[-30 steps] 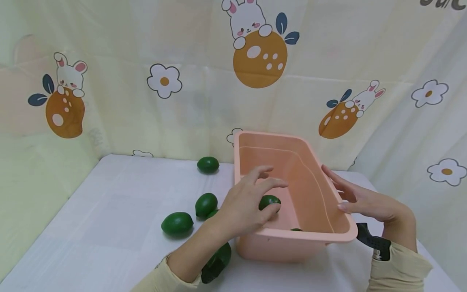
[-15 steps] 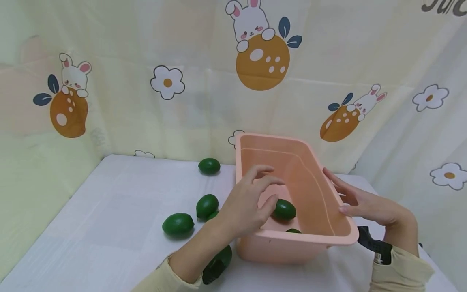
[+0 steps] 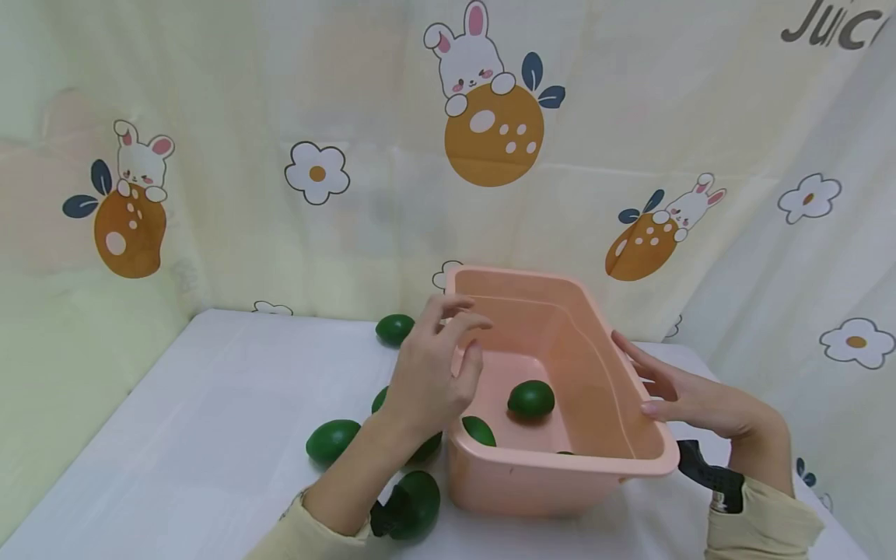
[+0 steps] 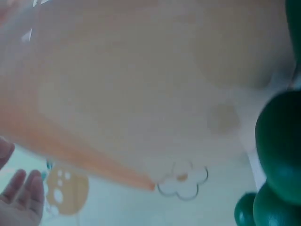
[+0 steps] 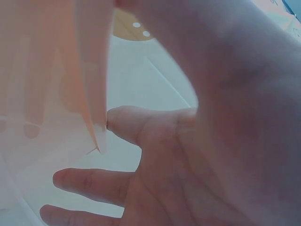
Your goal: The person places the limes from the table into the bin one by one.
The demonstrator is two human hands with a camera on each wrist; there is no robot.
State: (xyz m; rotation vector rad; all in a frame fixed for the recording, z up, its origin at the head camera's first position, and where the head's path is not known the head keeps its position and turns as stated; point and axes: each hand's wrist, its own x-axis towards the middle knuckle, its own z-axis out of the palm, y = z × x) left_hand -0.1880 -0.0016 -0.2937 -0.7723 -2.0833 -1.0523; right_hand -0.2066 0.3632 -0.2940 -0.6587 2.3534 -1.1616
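My left hand (image 3: 430,377) is over the left rim of a pink plastic basin (image 3: 560,470), fingers loosely bent and holding nothing. Inside the basin a green lime (image 3: 530,399) lies on the floor, a second lime (image 3: 479,430) sits at the near left corner, and a sliver of another green one shows behind the front rim. My right hand (image 3: 700,397) touches the basin's right rim, its fingers (image 5: 94,181) stretched and spread along the outside. Left of the basin, partly behind my left forearm, lie several limes (image 3: 332,442).
One lime (image 3: 395,330) lies at the back of the white table (image 3: 231,404). Another lime (image 3: 418,505) is near the basin's front left, beside my left wrist's black strap. A curtain (image 3: 378,233) printed with rabbits and flowers hangs behind the table.
My left hand has moved left from inside the basin to its left rim, leaving a lime behind, which has rolled a little on the floor. The right hand stays at the right rim.
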